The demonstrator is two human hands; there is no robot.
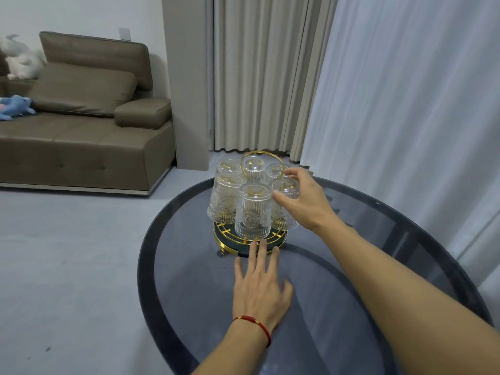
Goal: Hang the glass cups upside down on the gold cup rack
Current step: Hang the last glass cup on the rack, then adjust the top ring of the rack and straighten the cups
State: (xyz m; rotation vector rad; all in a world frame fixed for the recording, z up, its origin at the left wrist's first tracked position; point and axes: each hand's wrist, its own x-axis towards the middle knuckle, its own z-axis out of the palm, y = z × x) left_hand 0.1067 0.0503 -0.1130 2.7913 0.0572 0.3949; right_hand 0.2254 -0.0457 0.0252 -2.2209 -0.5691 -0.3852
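Note:
The gold cup rack (224,240) stands on the far part of a round dark glass table (351,307). Several ribbed glass cups hang upside down on it, one at the front (253,212) and one at the left (224,201). My right hand (303,198) is curled around the upside-down cup on the right (285,209), thumb in front and fingers over its top. My left hand (259,285), with a red cord on the wrist, lies flat on the table, its fingertips touching the rack's base rim.
A brown sofa (81,131) with a blue soft toy (16,105) stands at the left on the grey floor. Beige curtains (259,77) and a white sheer curtain (405,104) hang behind and to the right of the table.

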